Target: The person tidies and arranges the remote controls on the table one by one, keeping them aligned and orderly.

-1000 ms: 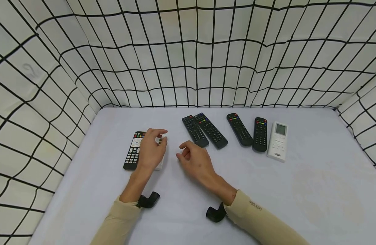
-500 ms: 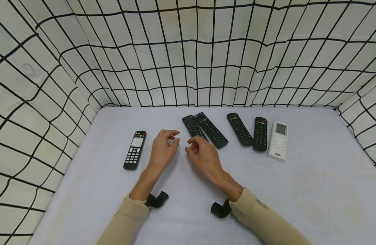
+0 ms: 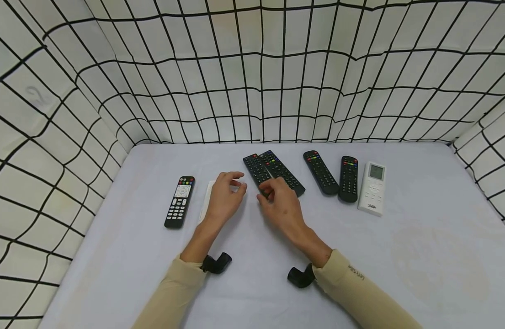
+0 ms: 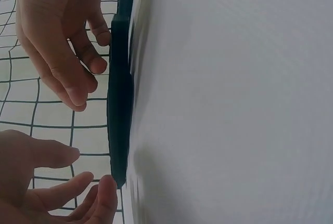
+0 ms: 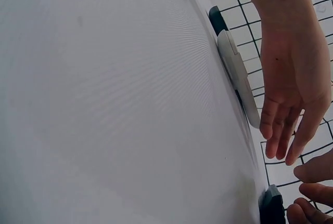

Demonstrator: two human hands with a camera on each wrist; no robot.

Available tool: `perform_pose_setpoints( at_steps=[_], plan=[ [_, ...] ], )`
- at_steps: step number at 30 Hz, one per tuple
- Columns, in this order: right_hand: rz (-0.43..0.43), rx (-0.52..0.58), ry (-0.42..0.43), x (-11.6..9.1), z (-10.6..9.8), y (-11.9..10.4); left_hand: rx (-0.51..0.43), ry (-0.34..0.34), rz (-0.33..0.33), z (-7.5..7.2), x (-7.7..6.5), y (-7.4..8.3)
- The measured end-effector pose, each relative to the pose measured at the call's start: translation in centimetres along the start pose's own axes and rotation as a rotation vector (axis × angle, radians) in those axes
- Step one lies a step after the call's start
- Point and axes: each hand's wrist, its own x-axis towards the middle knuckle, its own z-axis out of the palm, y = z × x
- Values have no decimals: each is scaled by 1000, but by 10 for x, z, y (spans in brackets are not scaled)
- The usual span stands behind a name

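Note:
My left hand (image 3: 224,201) hovers beside and partly over a white remote control (image 3: 206,201), hiding much of it. Its fingers are loosely bent, with nothing between them. Just to the right, my right hand (image 3: 283,208) is over the near end of a black remote control (image 3: 256,169), its fingers loosely curved and covering that end. A second black remote control (image 3: 289,178) lies against the first at a slant. In the left wrist view, the right hand (image 4: 57,42) shows close above a black remote (image 4: 119,104); whether a fingertip touches it I cannot tell.
A black remote with white keys (image 3: 180,201) lies at the left. Farther right are two black remotes, one slanted (image 3: 321,173) and one nearly straight (image 3: 348,179), then a white remote with a screen (image 3: 372,188). Black netting (image 3: 260,87) over white panels encloses the table (image 3: 252,274).
Both hands have moved to the right. The left has moved off most of the white remote; the right has come over the near end of the leftmost slanted black remote. The remotes keep their places.

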Motion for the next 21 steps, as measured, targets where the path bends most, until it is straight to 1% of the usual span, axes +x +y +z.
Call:
perform_pose_setpoints(
  at_steps=[2, 12, 21],
  plan=[
    [1, -6, 1, 1, -1, 1, -6, -10, -13, 2, 1, 1],
    [23, -44, -20, 0, -2, 4, -4, -54, -37, 7, 6, 0],
    [49, -99, -8, 1, -4, 5, -7, -65, -46, 12, 14, 2]
  ],
)
